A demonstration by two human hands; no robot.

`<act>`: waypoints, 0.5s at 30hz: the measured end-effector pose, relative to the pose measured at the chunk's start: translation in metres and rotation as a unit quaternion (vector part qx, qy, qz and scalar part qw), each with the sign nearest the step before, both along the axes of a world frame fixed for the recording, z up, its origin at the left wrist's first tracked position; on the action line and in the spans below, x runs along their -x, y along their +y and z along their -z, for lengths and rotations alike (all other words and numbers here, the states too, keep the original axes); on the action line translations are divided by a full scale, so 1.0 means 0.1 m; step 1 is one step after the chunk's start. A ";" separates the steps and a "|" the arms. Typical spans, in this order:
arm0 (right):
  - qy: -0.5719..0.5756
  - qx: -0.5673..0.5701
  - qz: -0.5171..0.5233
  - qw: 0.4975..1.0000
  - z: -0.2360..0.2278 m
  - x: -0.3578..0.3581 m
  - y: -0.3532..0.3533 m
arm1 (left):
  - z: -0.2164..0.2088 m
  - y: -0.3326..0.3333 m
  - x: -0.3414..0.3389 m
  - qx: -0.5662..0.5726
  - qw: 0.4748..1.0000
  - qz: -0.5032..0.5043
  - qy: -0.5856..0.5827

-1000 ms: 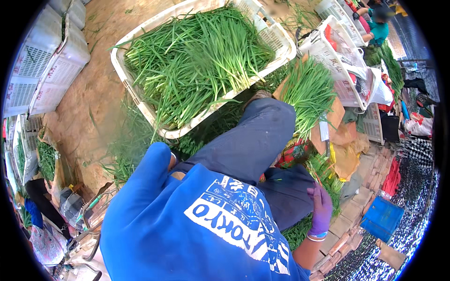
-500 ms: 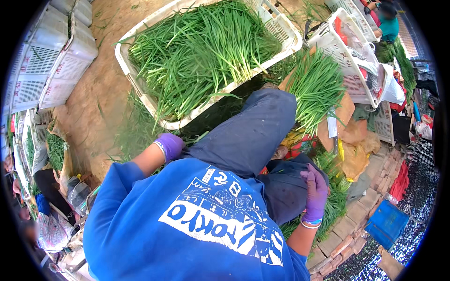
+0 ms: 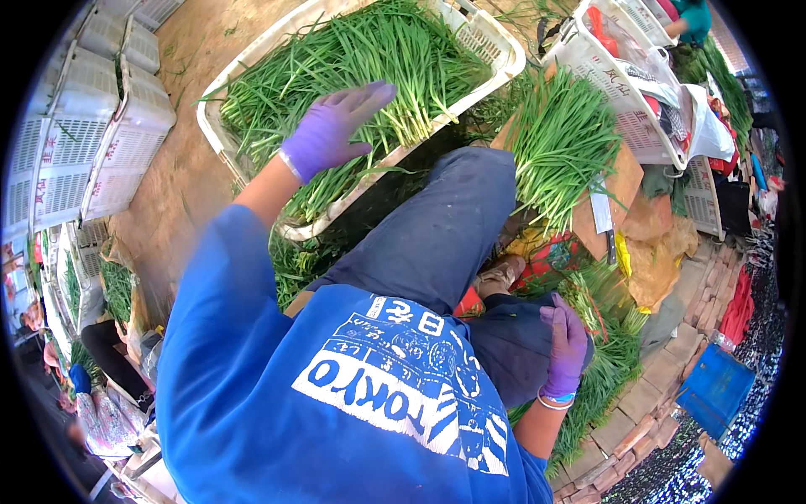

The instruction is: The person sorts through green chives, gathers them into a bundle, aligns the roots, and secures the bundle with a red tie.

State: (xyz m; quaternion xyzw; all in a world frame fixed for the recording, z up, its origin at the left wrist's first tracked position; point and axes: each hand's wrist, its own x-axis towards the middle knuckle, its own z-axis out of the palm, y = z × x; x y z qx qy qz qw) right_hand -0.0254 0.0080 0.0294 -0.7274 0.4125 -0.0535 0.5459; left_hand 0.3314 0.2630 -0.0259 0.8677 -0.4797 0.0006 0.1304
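My left hand (image 3: 332, 130), in a purple glove, hovers over the near edge of a white plastic crate (image 3: 382, 172) filled with cut green chives (image 3: 336, 67). Its fingers are stretched out and hold nothing visible. By my right knee is my right hand (image 3: 564, 349), also gloved in purple. Its fingers are loosely bent and apart, with nothing visible in them. A loose pile of chives (image 3: 562, 139) lies on a brown board (image 3: 625, 181) to the right of my knees. Beside the pile lies a knife (image 3: 602, 214) with a dark handle. More chives (image 3: 596, 395), partly banded in red, lie beyond my right hand.
White crates (image 3: 80, 126) are stacked at the left. At upper right, another white crate (image 3: 617, 92) holds bags and cloths. A blue container (image 3: 716, 395) stands by the brick edging (image 3: 672, 370). Part of another person (image 3: 695, 23) shows at the far upper right.
My left hand has risen from beside my left hip, moving up and right to above the crate. The right hand stays by the knee. The view has shifted slightly.
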 end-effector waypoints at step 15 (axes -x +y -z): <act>0.016 -0.021 0.086 0.996 0.09 0.49 -0.01 | 0.50 -0.34 -0.38 -0.241 0.954 0.163 -0.066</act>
